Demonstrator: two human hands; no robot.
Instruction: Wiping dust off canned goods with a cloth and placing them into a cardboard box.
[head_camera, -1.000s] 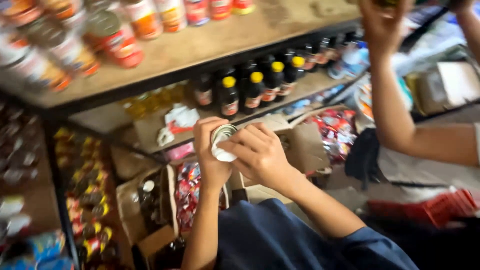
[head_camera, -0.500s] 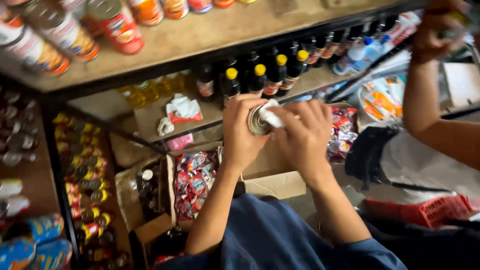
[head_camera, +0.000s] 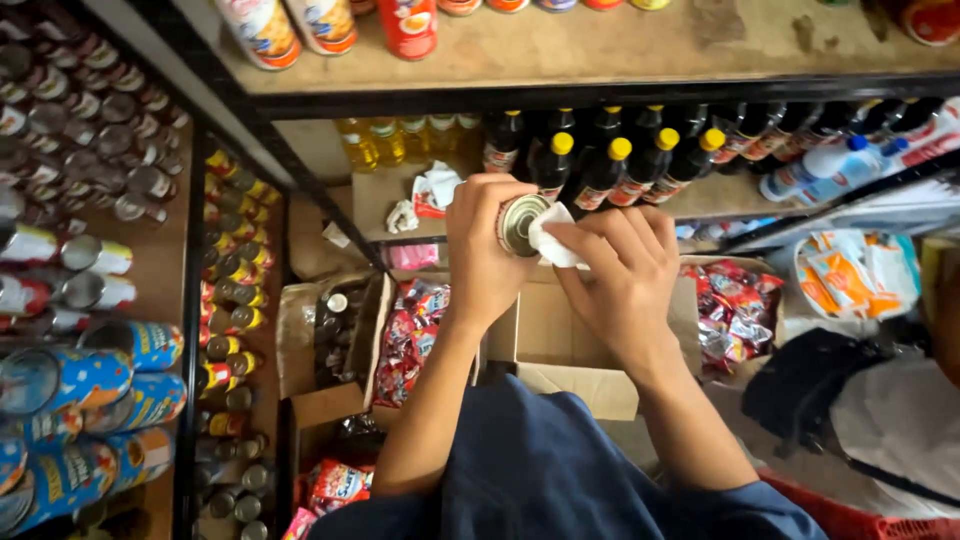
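Note:
My left hand (head_camera: 485, 250) grips a small metal can (head_camera: 520, 224) with its shiny end facing me. My right hand (head_camera: 618, 272) presses a white cloth (head_camera: 552, 240) against the can's end. Both hands are raised in front of a metal shelf rack with wooden boards. Just behind the can stands a row of dark sauce bottles with yellow caps (head_camera: 612, 165). Below my hands sits an open cardboard box (head_camera: 560, 345).
Red and orange cans (head_camera: 405, 22) line the top board. Stacked cans (head_camera: 70, 180) and blue tins (head_camera: 90, 375) fill the left shelves. Red snack packets (head_camera: 410, 335) lie in boxes below. Another person's dark and white clothing (head_camera: 880, 420) shows at the right, near a red basket (head_camera: 860, 520).
The view has shifted and my hands with the can now sit nearer the middle. The other person's raised arm at the right is no longer in view.

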